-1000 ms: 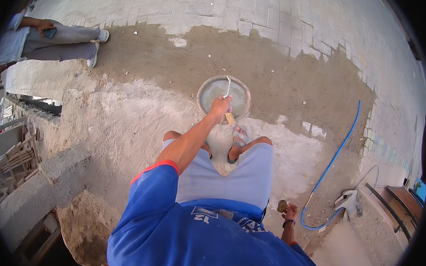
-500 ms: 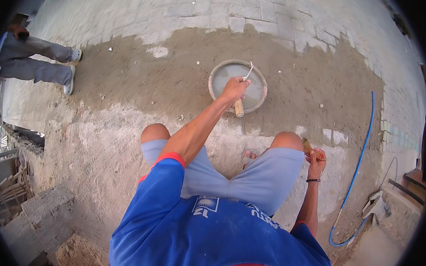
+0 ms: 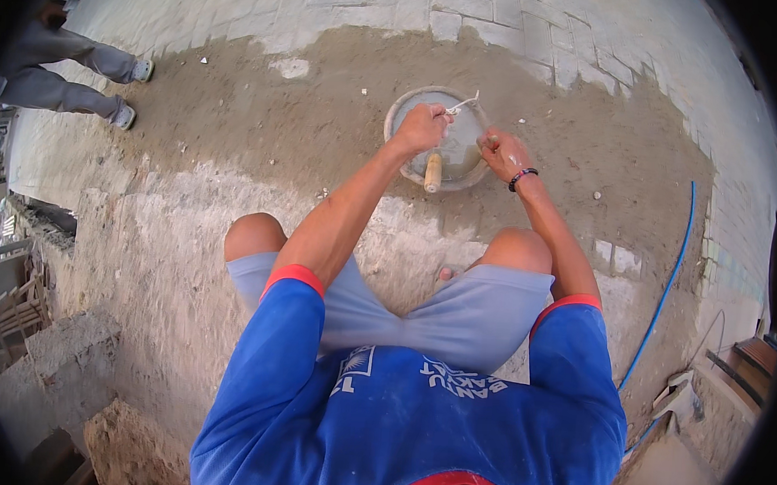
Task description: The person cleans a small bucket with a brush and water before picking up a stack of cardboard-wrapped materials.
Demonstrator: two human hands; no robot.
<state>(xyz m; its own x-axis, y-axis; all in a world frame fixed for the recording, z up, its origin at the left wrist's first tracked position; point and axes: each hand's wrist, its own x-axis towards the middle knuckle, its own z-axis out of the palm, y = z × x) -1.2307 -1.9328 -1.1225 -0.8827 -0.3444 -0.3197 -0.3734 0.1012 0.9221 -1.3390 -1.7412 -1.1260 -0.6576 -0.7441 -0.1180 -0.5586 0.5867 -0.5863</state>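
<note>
A round bucket (image 3: 391,128) holding wet grey mix stands on the ground in front of my knees. My left hand (image 3: 424,127) is closed over it, gripping a thin white cord (image 3: 466,104) whose loose end sticks out to the right. A wooden tool handle (image 3: 433,172) leans over the near rim, just below that hand; the rest of the tool is hidden in the bucket. At the right rim my right hand (image 3: 505,154) is closed around a small brownish tool (image 3: 489,143), mostly covered by the fingers, its far end reaching into the bucket.
Damp sandy mortar (image 3: 263,122) covers the ground around the bucket, with paving blocks (image 3: 506,11) beyond. Another person's legs in grey trousers (image 3: 80,99) stand at the far left. A blue hose (image 3: 670,284) runs along the right. Broken concrete blocks (image 3: 71,349) lie lower left.
My right hand has swung from beside my right knee up to the bucket's right rim, still holding the brownish tool. My left hand has moved slightly up and left, with the cord.
</note>
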